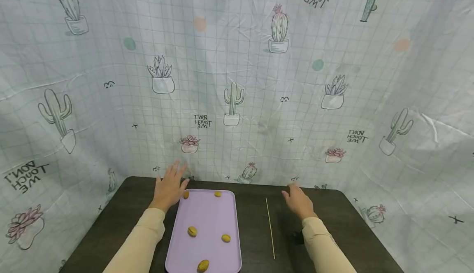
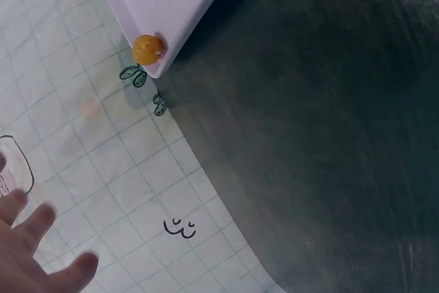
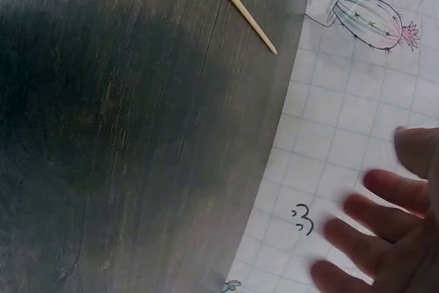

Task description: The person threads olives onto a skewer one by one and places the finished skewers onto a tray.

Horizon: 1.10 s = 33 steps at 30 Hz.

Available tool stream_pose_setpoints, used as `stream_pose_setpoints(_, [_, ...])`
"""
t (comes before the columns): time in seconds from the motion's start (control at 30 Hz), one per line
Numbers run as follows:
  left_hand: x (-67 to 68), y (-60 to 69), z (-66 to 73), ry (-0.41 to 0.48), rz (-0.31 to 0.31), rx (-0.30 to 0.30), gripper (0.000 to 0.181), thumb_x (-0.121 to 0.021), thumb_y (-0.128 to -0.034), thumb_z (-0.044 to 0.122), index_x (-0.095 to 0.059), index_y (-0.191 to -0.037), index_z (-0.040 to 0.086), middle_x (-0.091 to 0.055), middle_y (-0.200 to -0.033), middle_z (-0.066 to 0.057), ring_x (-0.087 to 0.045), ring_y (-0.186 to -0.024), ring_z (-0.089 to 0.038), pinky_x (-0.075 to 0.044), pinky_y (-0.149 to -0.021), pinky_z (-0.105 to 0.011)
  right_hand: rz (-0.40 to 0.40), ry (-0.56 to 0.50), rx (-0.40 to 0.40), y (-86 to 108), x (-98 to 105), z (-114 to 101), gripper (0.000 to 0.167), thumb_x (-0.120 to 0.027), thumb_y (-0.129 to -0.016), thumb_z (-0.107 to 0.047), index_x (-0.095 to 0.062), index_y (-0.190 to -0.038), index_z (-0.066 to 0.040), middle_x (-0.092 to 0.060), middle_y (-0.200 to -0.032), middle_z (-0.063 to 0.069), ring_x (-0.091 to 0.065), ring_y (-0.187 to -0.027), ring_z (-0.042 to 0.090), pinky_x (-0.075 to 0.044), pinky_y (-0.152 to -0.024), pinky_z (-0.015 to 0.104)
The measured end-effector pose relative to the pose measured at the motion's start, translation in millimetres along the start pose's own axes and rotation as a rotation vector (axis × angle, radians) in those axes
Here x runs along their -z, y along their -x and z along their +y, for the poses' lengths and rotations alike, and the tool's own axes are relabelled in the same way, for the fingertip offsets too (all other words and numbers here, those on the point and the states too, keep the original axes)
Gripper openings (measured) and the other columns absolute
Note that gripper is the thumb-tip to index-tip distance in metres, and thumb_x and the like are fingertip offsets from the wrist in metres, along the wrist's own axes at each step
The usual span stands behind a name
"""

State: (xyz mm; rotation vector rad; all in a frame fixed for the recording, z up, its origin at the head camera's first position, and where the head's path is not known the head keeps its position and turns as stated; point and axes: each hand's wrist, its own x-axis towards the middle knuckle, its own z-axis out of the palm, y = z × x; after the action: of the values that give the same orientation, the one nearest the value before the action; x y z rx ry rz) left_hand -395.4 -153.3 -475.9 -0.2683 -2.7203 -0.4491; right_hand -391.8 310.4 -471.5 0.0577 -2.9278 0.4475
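Observation:
A pale purple tray [image 1: 207, 215] lies on the dark table, with several small yellow-brown oval fruits on it, one near the middle [image 1: 192, 231]. A rounded orange-yellow fruit [image 2: 147, 49] sits in the tray's corner in the left wrist view. My left hand [image 1: 170, 185] is held beside the tray's far left corner, fingers spread, holding nothing. To the right of the tray lies a thin pointed wooden skewer [image 1: 270, 227]; its tip [image 3: 264, 38] shows in the right wrist view. My right hand [image 1: 299, 201] is right of the skewer, fingers loosely extended and grasping nothing.
A dark table [image 1: 255, 207] stands against a hanging cactus-print cloth [image 1: 237, 79] that encloses its back and sides. Partly behind the right forearm is a small black object [image 1: 297, 236], its kind unclear.

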Motion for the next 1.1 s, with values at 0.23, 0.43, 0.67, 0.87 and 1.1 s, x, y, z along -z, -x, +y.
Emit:
stream_pose_setpoints(0.23, [-3.2, 3.7, 1.1, 0.010, 0.000, -0.010, 0.034, -0.065, -0.0993, 0.020, -0.066, -0.130, 0.007, -0.056, -0.140, -0.018, -0.056, -0.124, -0.040, -0.052, -0.088, -0.061, -0.162, -0.078, 0.004, 12.4, -7.1, -8.2, 0.019, -0.066, -0.099, -0.014, -0.067, -0.085, -0.002, -0.057, -0.067, 0.002, -0.052, -0.058, 0.016, -0.046, -0.053, 0.034])
stream_pose_setpoints(0.43, [-5.6, 6.8, 2.4, 0.106, -0.078, -0.034, 0.015, -0.066, -0.0984, 0.017, -0.077, -0.106, 0.011, -0.069, -0.106, -0.005, -0.067, -0.093, -0.025, -0.056, -0.076, -0.046, -0.347, -0.148, 0.013, 34.2, -21.8, -26.5, 0.034, -0.074, -0.093, -0.012, -0.063, -0.062, -0.004, -0.054, -0.052, 0.000, -0.054, -0.047, 0.014, -0.044, -0.045, 0.027])
stream_pose_setpoints(0.67, [-0.6, 8.0, 5.9, 0.164, -0.163, -0.044, 0.013, -0.066, -0.0978, 0.016, -0.078, -0.100, 0.013, -0.071, -0.093, 0.001, -0.059, -0.077, -0.013, -0.055, -0.073, -0.042, -0.377, -0.122, -0.084, 51.6, -32.9, -43.9, 0.033, -0.081, -0.087, -0.012, -0.057, -0.065, -0.006, -0.052, -0.053, 0.003, -0.053, -0.046, 0.015, -0.046, -0.044, 0.027])
stream_pose_setpoints(0.87, [-5.6, 11.3, 3.9, 0.136, -0.219, -0.040, 0.012, -0.067, -0.0977, 0.017, -0.078, -0.100, 0.011, -0.069, -0.088, 0.002, -0.056, -0.072, -0.013, -0.052, -0.068, -0.041, -0.295, -0.094, -0.115, 58.0, -35.1, -46.1, 0.031, -0.076, -0.089, -0.007, -0.055, -0.066, -0.007, -0.050, -0.054, 0.002, -0.049, -0.045, 0.015, -0.042, -0.041, 0.026])
stream_pose_setpoints(1.1, [-7.4, 17.1, 4.5, 0.165, -0.345, -0.077, 0.009, -0.070, -0.0952, 0.013, -0.077, -0.100, 0.011, -0.070, -0.096, -0.001, -0.064, -0.085, -0.019, -0.055, -0.076, -0.044, -0.280, -0.033, -0.137, 59.7, -33.6, -43.4, 0.022, -0.064, -0.091, -0.002, -0.057, -0.070, -0.006, -0.053, -0.062, 0.007, -0.050, -0.048, 0.018, -0.039, -0.042, 0.027])
